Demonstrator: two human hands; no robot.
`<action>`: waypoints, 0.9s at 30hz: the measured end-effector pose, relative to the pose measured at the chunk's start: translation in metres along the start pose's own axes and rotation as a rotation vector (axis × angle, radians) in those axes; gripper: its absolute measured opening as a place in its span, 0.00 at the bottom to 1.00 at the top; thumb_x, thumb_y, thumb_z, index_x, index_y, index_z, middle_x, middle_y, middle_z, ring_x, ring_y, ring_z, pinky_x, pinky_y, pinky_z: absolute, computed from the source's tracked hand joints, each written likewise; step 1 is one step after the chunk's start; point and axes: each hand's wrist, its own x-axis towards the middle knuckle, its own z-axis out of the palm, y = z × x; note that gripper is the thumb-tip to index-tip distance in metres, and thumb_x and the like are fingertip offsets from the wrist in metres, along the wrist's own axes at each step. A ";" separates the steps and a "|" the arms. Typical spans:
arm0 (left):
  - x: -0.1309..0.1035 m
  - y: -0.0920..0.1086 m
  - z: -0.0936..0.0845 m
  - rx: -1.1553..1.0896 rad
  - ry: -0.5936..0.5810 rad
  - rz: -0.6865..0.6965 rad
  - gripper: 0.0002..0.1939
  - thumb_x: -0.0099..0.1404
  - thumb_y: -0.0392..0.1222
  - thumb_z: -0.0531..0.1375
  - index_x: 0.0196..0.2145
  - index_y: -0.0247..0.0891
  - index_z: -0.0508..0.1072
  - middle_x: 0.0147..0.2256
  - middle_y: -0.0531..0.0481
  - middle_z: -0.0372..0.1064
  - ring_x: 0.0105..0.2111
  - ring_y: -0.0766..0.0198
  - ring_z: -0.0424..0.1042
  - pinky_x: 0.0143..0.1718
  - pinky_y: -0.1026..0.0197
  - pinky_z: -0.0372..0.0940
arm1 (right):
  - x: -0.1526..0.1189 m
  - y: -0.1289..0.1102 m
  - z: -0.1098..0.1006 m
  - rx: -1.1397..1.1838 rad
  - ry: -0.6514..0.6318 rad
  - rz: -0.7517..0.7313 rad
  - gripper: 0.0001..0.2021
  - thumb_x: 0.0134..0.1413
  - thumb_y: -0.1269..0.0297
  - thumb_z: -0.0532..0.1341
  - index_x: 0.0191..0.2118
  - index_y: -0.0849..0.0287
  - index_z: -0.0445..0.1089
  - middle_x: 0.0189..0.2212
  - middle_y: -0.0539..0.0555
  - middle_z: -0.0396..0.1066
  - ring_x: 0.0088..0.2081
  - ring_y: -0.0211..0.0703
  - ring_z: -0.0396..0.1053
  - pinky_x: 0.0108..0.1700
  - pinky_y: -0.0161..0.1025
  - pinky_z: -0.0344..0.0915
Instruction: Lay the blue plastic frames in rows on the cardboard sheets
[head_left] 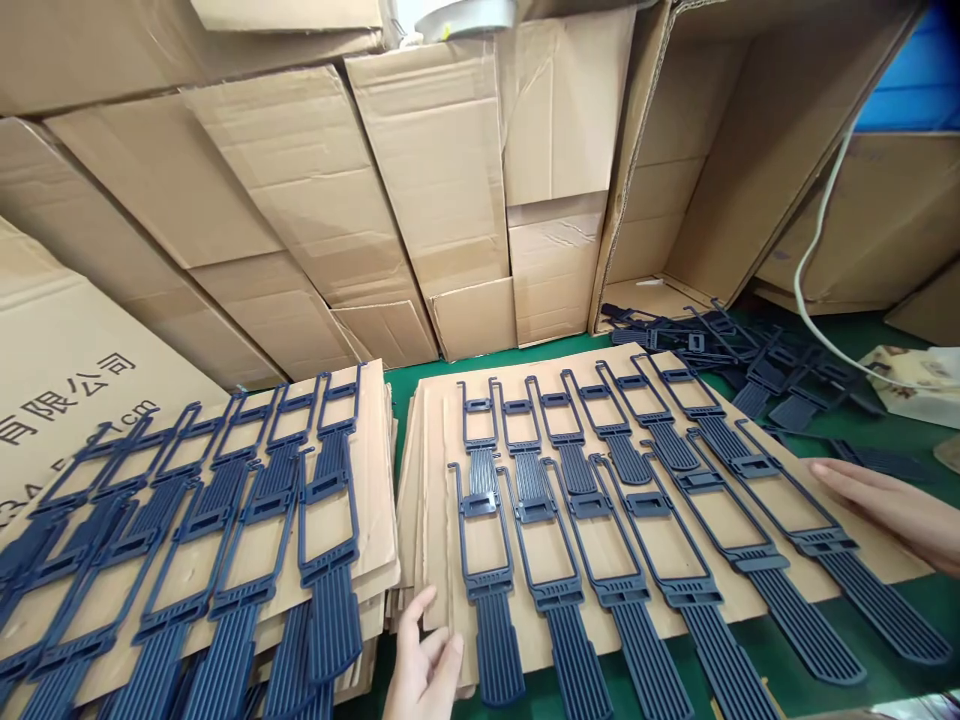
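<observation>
Dark blue plastic frames with ribbed tails [499, 640] lie in two rows on a cardboard sheet [525, 640] atop a stack. My left hand [427, 660] is at the sheet's lower left corner, fingers curled with the thumb apart, touching its edge. At the sheet's right edge is my right hand [885, 505], fingers stretched out along the edge and partly beyond the view. To the left, a second cardboard stack [382, 540] carries more such frames [330, 510], some overlapping.
A loose pile of blue parts [772, 365] lies on the green tabletop [547, 350] at the back right, by an open carton [675, 200]. Cardboard boxes [427, 170] wall off the back. A white cable [814, 240] hangs at right.
</observation>
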 end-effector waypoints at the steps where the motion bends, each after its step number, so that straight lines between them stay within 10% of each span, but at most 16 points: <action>1: 0.000 -0.002 0.000 -0.080 -0.001 -0.029 0.42 0.50 0.59 0.62 0.54 0.39 0.48 0.31 0.48 0.67 0.29 0.60 0.68 0.25 0.64 0.60 | -0.002 -0.002 0.006 0.074 -0.018 0.042 0.22 0.44 0.51 0.60 0.47 0.44 0.59 0.47 0.54 0.66 0.45 0.54 0.67 0.38 0.42 0.72; 14: -0.005 0.018 0.029 -0.486 -0.045 -0.236 0.33 0.59 0.35 0.59 0.58 0.30 0.50 0.43 0.38 0.69 0.43 0.57 0.70 0.35 0.63 0.68 | -0.005 -0.002 0.008 0.137 -0.047 0.006 0.22 0.49 0.56 0.58 0.52 0.40 0.56 0.45 0.52 0.67 0.41 0.55 0.68 0.34 0.44 0.72; 27: -0.004 0.030 0.032 -0.531 -0.147 -0.165 0.31 0.56 0.34 0.61 0.56 0.30 0.57 0.39 0.40 0.71 0.40 0.57 0.72 0.33 0.64 0.69 | -0.009 -0.013 0.004 0.104 -0.017 -0.095 0.21 0.50 0.56 0.57 0.52 0.42 0.56 0.47 0.53 0.65 0.44 0.53 0.67 0.37 0.40 0.71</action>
